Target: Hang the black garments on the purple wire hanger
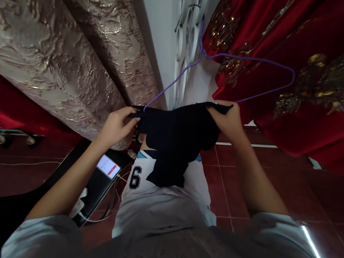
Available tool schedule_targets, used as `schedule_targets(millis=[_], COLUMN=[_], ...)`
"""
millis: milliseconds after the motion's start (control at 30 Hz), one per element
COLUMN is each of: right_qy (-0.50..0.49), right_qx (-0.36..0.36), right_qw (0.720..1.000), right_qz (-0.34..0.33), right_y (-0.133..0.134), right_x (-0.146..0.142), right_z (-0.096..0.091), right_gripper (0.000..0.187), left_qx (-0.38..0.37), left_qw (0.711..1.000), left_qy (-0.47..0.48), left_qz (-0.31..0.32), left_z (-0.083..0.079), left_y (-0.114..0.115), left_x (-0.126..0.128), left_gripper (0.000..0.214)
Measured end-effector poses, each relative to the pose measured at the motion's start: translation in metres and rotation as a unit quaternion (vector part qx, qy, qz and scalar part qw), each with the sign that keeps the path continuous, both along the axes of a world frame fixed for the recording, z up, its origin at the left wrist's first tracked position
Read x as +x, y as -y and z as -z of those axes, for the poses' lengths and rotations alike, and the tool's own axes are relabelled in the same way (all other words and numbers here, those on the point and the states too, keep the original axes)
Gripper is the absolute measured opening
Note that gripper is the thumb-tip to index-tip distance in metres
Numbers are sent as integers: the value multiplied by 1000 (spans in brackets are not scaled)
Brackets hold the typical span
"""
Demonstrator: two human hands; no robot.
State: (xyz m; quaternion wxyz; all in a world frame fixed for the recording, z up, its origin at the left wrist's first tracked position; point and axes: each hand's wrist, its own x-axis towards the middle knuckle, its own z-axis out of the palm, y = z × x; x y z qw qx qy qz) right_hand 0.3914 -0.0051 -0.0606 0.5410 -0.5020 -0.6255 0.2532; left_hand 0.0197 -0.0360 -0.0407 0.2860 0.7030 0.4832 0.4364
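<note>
A dark navy garment [177,136] hangs between both hands in front of me, over my white shorts marked with a 6 [135,177]. My left hand [118,123] is closed in a pinch on the garment's left edge, where the end of a purple wire hanger [248,59] meets the cloth. My right hand [229,120] grips the garment's right top edge. The hanger's hook rises toward a white patterned grille [187,33] on the wall; its right shoulder loops out in front of red embroidered cloth.
Beige embossed curtain fabric [58,44] fills the left. Red gold-embroidered fabric [311,71] hangs at right. A lit phone [108,166] with a cable lies on a black surface [66,174] by my left leg. The floor is dark red tile [280,178].
</note>
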Motion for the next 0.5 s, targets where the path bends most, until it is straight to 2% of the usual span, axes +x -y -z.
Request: schedule_targets(millis=[133,267,333,367,400,500], right_qy=[-28,-64,-39,-21,-4,14], right_qx=[-38,-46,-24,-6,15,76], right_qw=[999,994,993,993,995,997], right_qz=[-20,-78,-113,-113,-97,30], right_y=[11,25,33,37,42,54], right_x=[-25,-54,-55,-51,-44,-15], right_z=[1,1,-4,-8,-12,-20], right_gripper=[36,30,21,13,13,56], left_qx=[77,99,85,75,66,75], left_qw=[997,992,993,993,993,994], left_qy=[29,68,76,81,85,70], left_qz=[8,24,36,39,39,40], left_z=[-27,-56,-63,-64,-64,-60], left_y=[-2,-16,-30,-37,-44,-58], left_x=[28,61,68,69,68,62], left_gripper=[6,21,28,28,26,21])
